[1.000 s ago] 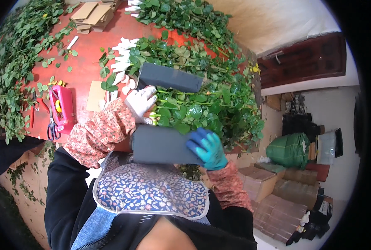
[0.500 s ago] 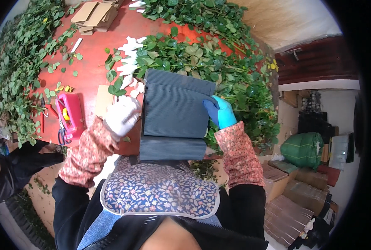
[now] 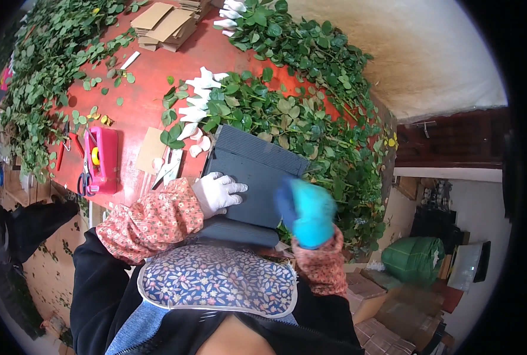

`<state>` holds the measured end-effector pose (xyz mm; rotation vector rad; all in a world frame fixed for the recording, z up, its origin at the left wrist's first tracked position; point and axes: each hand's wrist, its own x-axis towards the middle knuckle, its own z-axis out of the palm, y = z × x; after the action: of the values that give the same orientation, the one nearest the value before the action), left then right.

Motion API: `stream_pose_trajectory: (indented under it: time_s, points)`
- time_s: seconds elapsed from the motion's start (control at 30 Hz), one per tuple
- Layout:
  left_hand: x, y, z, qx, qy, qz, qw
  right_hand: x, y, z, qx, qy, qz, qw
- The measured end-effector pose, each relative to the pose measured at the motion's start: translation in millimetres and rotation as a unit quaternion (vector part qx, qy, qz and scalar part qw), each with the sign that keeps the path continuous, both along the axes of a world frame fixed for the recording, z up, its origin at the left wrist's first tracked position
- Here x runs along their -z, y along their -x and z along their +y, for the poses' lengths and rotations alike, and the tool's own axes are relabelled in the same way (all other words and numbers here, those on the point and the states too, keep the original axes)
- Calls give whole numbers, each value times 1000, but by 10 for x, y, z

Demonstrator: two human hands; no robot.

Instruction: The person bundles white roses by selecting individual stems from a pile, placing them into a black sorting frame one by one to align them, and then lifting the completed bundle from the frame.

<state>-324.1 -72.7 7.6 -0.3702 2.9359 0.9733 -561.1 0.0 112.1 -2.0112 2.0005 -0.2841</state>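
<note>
My left hand (image 3: 219, 192), in a white glove, rests on a dark grey corrugated sheet (image 3: 253, 180), its fingers apart and lying across it. The sheet has a folded-over band at the top and a rolled lower edge, and covers part of the leafy stems. My right hand (image 3: 308, 210), in a blue and teal glove, is at the sheet's right side, smeared by motion, so its fingers are unclear. Just above the sheet, white-wrapped heads (image 3: 193, 113) lie at the left end of green leafy stems (image 3: 293, 112). A white-handled tool (image 3: 170, 167) lies beside a cardboard piece (image 3: 151, 148).
A red table (image 3: 139, 83) holds a pink tape dispenser (image 3: 106, 160), scissors (image 3: 85, 177), stacked cardboard (image 3: 163, 26) and leaf piles (image 3: 44, 59). A person in dark clothing (image 3: 21, 234) is at the left. Boxes (image 3: 370, 305) and a green sack (image 3: 408, 257) stand at the right.
The dark sheet was raised over the stems and now lies more tilted. My left hand moved right onto it, opening out. My right hand moved downward and is now blurred.
</note>
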Motion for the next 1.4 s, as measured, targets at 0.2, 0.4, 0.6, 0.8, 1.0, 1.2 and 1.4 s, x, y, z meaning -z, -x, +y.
stream_pose_trajectory:
  time_s: [0.2,0.4,0.6,0.8,1.0,1.2,1.4]
  points:
    - [-92,-39,98,-9,38,14,999,794,-256,-209,-231,-23,-106,967]
    - [-225,34,118,-82,36,-37,995,852,-267,-135,-191,28,-126,973]
    - [-183,-45,114,-94,7,-80,992,405,126,-3,-126,84,-181,972]
    - [-319,14,160,-71,73,-90,991,861,703,591,34,100,34,994]
    - [-314,27,151,-53,103,-107,988,1507,727,895,42,20,95,994]
    - [-300,97,142,-38,149,-92,984,1274,884,733,201,23,-209,957]
    - [-242,46,204,-59,163,-102,980,20,47,209,-166,188,-87,964]
